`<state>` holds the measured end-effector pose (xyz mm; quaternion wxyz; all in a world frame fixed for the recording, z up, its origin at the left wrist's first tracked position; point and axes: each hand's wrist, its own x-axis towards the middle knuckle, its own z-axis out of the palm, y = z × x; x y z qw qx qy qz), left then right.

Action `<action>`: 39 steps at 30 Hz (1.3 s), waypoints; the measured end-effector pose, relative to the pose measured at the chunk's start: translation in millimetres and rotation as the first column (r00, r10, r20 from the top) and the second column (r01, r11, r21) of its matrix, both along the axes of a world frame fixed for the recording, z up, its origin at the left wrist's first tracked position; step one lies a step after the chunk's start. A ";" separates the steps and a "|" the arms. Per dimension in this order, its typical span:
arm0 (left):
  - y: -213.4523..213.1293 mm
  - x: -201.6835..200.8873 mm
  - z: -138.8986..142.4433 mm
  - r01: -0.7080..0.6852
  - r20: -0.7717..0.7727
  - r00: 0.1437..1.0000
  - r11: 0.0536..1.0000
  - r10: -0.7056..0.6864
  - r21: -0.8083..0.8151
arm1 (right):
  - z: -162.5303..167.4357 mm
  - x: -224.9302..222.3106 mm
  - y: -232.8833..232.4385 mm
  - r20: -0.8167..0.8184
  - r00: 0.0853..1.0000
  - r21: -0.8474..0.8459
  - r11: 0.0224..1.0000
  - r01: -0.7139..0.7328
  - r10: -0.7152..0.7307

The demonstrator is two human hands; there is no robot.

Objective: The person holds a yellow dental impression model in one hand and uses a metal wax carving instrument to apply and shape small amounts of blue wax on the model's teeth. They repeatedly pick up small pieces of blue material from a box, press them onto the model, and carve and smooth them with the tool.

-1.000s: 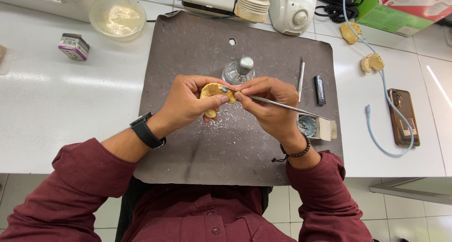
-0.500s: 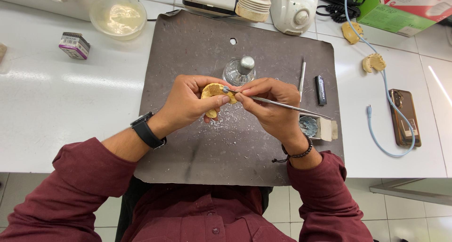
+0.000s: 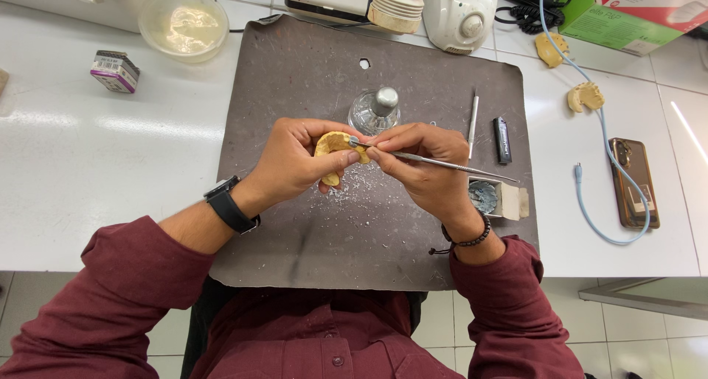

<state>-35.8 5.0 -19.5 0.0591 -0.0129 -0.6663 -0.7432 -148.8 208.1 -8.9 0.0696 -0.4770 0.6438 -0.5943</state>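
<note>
Left hand: your left hand (image 3: 295, 161) was curled shut around a yellow tooth cast (image 3: 333, 144), thumb laid across its lower edge, fingers wrapped behind it.
Right hand: your right hand (image 3: 420, 165) was pinched closed on a thin metal tool (image 3: 442, 164), held like a pen, its tip touching the top of the cast and its long handle pointing off to your right.
Cast position: you held it up above the middle of the dark mat (image 3: 310, 77), just in front of the glass bottle (image 3: 375, 112) with the metal cap.
Mat surface: pale shavings (image 3: 354, 191) lay scattered right below your hands.
Right of mat: a second metal tool (image 3: 473, 115) and a small black lighter (image 3: 502, 140) lay side by side; a small block with a grey dish (image 3: 495, 198) sat near your right wrist.
Wrists: a black watch (image 3: 230, 206) on your left, a dark bead bracelet (image 3: 466, 240) on your right.
Desk, left: a clear bowl (image 3: 184, 23) stood at the back, with a small box (image 3: 115, 71) nearby on the white desk (image 3: 88, 165).
Desk, right: two more yellow casts (image 3: 568, 73) lay near a light blue cable (image 3: 590, 202), beside a phone (image 3: 634, 181).
Back edge: a white machine (image 3: 460, 10) and a green box (image 3: 627, 18) stood behind the mat.
</note>
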 end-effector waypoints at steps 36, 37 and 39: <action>0.4 1.1 3.5 0.011 0.008 1.000 1.000 -0.011 0.016 | -0.4 3.1 0.5 0.033 0.999 -0.031 1.000 -0.004 0.005; 0.6 0.8 3.6 0.011 0.005 1.000 1.000 -0.011 0.015 | 0.2 2.9 0.6 0.028 1.000 -0.027 1.000 -0.010 0.011; 0.9 0.9 3.4 0.012 0.000 1.000 1.000 -0.012 0.013 | 0.9 3.8 0.7 0.034 0.999 -0.032 0.999 -0.012 0.013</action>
